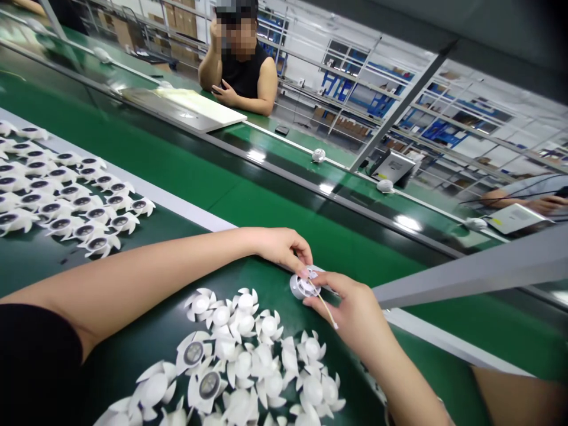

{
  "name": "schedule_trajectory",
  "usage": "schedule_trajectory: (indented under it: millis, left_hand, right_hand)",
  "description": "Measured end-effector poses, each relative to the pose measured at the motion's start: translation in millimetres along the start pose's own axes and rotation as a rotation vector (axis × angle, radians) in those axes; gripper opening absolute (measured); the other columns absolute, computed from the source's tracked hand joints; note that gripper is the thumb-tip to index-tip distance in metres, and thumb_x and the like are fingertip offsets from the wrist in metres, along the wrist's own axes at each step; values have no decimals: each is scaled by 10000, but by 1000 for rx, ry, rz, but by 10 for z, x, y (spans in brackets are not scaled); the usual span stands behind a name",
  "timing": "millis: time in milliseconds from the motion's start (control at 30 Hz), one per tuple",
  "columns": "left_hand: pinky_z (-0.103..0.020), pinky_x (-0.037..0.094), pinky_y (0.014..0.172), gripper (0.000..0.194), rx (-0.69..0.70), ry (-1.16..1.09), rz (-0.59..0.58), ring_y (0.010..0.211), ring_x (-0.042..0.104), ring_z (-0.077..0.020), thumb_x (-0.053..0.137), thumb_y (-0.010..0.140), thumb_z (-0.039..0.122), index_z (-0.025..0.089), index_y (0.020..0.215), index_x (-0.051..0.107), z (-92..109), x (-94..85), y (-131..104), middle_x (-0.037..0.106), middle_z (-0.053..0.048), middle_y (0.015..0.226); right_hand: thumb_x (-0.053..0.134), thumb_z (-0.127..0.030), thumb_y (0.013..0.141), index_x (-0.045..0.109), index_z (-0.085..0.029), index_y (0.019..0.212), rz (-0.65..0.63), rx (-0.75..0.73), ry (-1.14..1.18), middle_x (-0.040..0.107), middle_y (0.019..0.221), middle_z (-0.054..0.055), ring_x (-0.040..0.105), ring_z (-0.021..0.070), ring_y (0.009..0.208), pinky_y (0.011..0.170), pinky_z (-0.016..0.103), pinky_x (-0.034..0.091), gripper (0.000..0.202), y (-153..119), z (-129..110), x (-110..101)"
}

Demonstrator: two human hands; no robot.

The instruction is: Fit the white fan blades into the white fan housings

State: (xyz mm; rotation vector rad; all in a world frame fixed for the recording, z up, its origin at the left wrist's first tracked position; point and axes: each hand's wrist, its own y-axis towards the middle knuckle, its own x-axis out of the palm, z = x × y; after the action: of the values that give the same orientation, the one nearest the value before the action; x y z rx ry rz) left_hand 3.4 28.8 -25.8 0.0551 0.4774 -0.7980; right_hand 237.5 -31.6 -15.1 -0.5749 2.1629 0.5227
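- White and round, the part [296, 288] sits between my two hands, just above or on the counter [133, 337]; I cannot tell whether it touches.
- My right hand [350, 299] pinches it from the near side, finger on top and thumb below, the gap between them only as wide as the part.
- My left hand [284, 247] bends in from the other side, fingers curled and narrow, gripping the part's far edge with the thumb over its face.
- A pale wire [327, 309] runs from the part across my right hand, its end hanging loose near the thumb's base.
- Nearer me, white fans [244, 364] lie in a loose heap, two showing dark round hubs.
- Off to my left, more fans stand in rows, dark hubs up.
- Beyond a pale rail [190, 216] runs a green belt [248, 189]; a person [266, 74] sits across it.
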Motion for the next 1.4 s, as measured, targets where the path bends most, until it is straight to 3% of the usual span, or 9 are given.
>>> schedule_trajectory:
  millis: [200, 333, 400, 467, 567, 700, 1000, 1200, 1400]
  left_hand:
    - [-202, 388, 597, 459, 5, 171, -13, 693, 547, -115, 824, 635, 574, 187, 844, 693, 54, -8, -114, 633, 25, 762]
    - [-231, 394, 616, 453, 89, 329, -155, 696, 563, -134, 795, 648, 612, 197, 774, 666, 205, 10, -232, 637, 19, 756]
    - [-245, 405, 653, 448, 107, 425, -197, 762, 596, -159, 832, 612, 573, 220, 854, 701, 326, 47, -284, 682, 7, 861]
    - [-252, 408, 667, 476, 101, 477, -271, 824, 616, -179, 871, 584, 488, 253, 971, 724, 444, 90, -325, 700, -1, 980]
    - [-249, 410, 681, 439, 98, 497, -362, 919, 625, -198, 882, 603, 351, 279, 1015, 749, 562, 134, -357, 690, -10, 1062]
    - [-238, 408, 661, 198, 85, 469, -406, 872, 627, -167, 805, 689, 232, 258, 883, 773, 608, 157, -357, 692, 0, 1038]
    - [-230, 400, 629, 206, 169, 347, -396, 768, 576, -138, 733, 668, 133, 241, 843, 720, 476, 165, -306, 693, 23, 966]
    - [-216, 401, 631, 171, 105, 278, -352, 758, 583, -125, 758, 731, 248, 228, 887, 689, 385, 132, -268, 656, 34, 831]
    - [-243, 387, 667, 105, 346, 473, -75, 804, 577, -127, 672, 775, 112, 201, 779, 616, 394, 214, -217, 649, 15, 893]
  right_hand:
    - [751, -336, 770, 720, -246, 923, -178, 18, -8, 749, 1029, 46, 695, 248, 975, 880, 352, 528, 181, -39, 9, -133]
    - [548, -337, 875, 607, -169, 1296, 146, 153, -363, 640, 1279, 165, 678, 288, 983, 839, 418, 522, 458, -75, 75, -284]
    - [523, -328, 869, 605, -123, 1284, 201, 282, -505, 666, 1191, 183, 676, 282, 893, 760, 399, 512, 470, -112, 77, -412]
    - [527, -294, 851, 705, -159, 1014, -12, 380, -497, 717, 929, 107, 655, 234, 759, 680, 336, 477, 277, -172, 61, -552]
    - [510, -182, 798, 654, -202, 665, -413, 474, -402, 653, 653, 17, 571, 156, 598, 567, 264, 382, 197, -267, 52, -690]
    - [525, -109, 687, 562, -190, 543, -616, 505, -389, 552, 547, -9, 442, 110, 507, 486, 250, 265, 170, -308, 114, -689]
    - [521, -62, 638, 350, -182, 462, -742, 492, -521, 296, 465, -36, 274, 97, 477, 478, 275, 210, 274, -271, 104, -604]
    - [584, -61, 677, 540, -179, 564, -710, 581, -787, 542, 625, 28, 514, 150, 603, 513, 285, 248, 169, -217, -96, -473]
    - [563, -38, 775, 708, -154, 767, -702, 649, -862, 691, 847, 118, 672, 251, 820, 585, 291, 326, 186, -185, -239, -372]
